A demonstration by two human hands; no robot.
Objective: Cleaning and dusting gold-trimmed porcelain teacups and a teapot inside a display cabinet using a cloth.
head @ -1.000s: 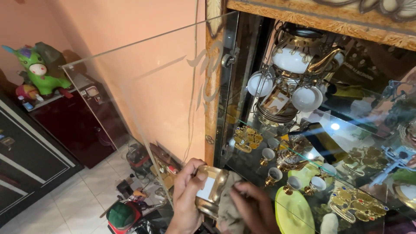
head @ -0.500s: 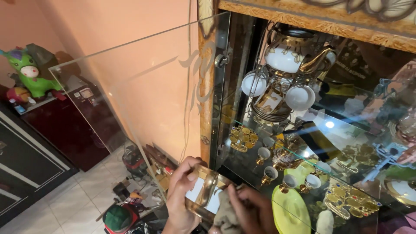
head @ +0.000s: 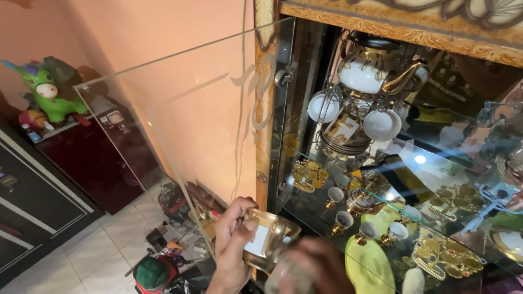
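The gold cup (head: 268, 239) with a white panel on its side sits low in the middle of the view, just in front of the open glass cabinet (head: 381, 32). The left hand (head: 233, 245) is closed around it, thumb pressed on the rim and fingers wrapped behind. The right hand (head: 318, 267) is blurred at the bottom edge, just beside the cup, with a pale cloth (head: 283, 275) under it; whether it grips the cloth or only rests on it cannot be told. What is inside the cup cannot be seen.

Inside the cabinet, a wire rack (head: 354, 117) on the upper shelf carries a white and gold teapot (head: 373, 73) on top, with 2 white cups (head: 324, 106) hanging below it and a stack of saucers underneath. The glass shelf (head: 436, 163) reflects a bright light. On the lower level stand several small white and gold cups (head: 344, 220), a small gold teapot (head: 362, 200), a yellow-green plate (head: 370, 264) and gold jewelled ornaments (head: 447, 256).

The glass door (head: 180, 120), etched with a curling pattern, stands swung open to the left, between the hands and the peach wall. Behind it a green toy figure (head: 49, 90) sits on a dark red cabinet (head: 98, 158). Mixed clutter, including a red and green round thing (head: 152, 272), lies on the white tiled floor (head: 103, 256).
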